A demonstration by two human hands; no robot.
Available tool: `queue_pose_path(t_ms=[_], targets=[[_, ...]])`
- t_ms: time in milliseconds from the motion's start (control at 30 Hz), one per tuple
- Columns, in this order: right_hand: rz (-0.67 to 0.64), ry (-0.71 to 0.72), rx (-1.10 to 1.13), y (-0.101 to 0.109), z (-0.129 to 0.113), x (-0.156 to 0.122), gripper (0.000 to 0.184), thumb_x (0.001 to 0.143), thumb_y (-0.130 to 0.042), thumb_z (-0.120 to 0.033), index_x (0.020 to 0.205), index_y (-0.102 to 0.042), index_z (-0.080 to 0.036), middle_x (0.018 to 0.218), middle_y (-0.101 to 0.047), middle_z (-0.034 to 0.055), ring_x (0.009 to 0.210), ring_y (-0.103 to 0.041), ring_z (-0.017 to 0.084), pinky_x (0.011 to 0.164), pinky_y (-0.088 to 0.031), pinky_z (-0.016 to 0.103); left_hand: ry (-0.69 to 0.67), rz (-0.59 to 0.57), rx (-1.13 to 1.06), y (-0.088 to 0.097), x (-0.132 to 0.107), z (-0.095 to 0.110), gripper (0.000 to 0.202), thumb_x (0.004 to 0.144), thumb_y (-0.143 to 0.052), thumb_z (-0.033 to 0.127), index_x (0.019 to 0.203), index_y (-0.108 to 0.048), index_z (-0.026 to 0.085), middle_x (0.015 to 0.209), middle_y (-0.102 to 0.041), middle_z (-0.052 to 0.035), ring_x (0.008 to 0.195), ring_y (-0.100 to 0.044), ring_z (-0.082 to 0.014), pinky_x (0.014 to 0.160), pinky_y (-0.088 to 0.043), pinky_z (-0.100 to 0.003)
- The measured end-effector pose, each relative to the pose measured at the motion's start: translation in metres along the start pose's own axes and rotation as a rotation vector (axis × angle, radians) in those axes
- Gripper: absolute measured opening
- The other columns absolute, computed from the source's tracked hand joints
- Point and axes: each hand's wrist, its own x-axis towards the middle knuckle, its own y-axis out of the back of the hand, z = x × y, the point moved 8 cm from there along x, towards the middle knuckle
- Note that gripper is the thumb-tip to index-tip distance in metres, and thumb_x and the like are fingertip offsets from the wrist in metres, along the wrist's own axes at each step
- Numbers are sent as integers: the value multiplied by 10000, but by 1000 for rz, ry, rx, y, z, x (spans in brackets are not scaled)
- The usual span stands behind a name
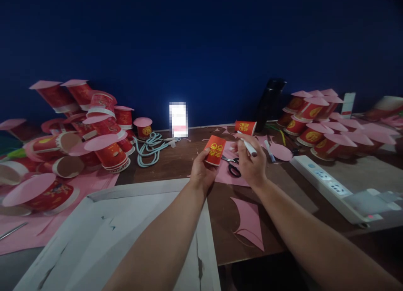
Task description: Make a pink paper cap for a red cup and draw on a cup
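My left hand [201, 171] is closed around a red paper cup [215, 150] with gold lettering, held tilted above the brown table [176, 163]. Close beside it my right hand [250, 161] grips a white marker pen [250, 148]. Under both hands lies a pink paper sheet [228, 175] with black-handled scissors [233, 167] on it. Another red cup [245, 127] lies on its side just beyond my right hand.
Heaps of red cups capped with pink paper discs stand at the left [94, 131] and right [315, 123]. A teal cord [151, 148], a lit phone [178, 119], a dark bottle [269, 100], a white power strip [324, 179], a pink offcut [248, 221] and a white board [126, 232] surround me.
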Motion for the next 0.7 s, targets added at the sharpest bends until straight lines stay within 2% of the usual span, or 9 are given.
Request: queue_pose_path(t_ms=[133,233,300,400,533,700], targets=[[-17,-233,48,-6,36,3,335,824,-579,-414,1084,-572,-203,1007,-659,65,864,-633,166,756,-529,333,47,-78,75,-5,-2,-4,209,659,-693,226,840,-619,151,774,-670,-46,672,-621,-155,625,-494,-281],[-142,-447,239,-25,56,-4,481,727,-676,-446,1128,-542,-216,1016,-654,42,865,-633,161,775,-534,331,79,-123,90,-9,-6,-7,204,669,-679,237,848,-619,160,778,-675,-40,673,-620,-165,647,-504,-318],[-207,-540,381,-37,58,-11,536,684,-716,-446,1136,-533,-223,977,-662,27,867,-635,162,799,-533,339,74,-150,67,-11,-7,-7,179,681,-665,217,843,-626,150,797,-682,-48,695,-627,-161,682,-507,-314],[-250,-610,471,-46,51,-18,560,642,-759,-424,1116,-544,-216,962,-673,34,888,-636,180,822,-528,353,60,-191,27,-13,-7,-7,149,696,-655,195,831,-641,133,816,-691,-63,739,-641,-158,724,-505,-287],[-294,-652,472,-49,44,-23,525,649,-767,-373,1105,-551,-227,1007,-674,27,928,-635,175,847,-512,333,59,-219,0,-14,-7,-8,150,717,-645,193,852,-655,128,843,-699,-66,765,-648,-157,748,-506,-278],[-259,-681,565,-51,49,-24,495,656,-757,-346,1093,-559,-224,1011,-684,24,906,-645,169,824,-513,320,35,-234,-2,-19,-11,-6,176,747,-655,257,889,-665,154,866,-701,-50,779,-645,-142,766,-501,-264]])
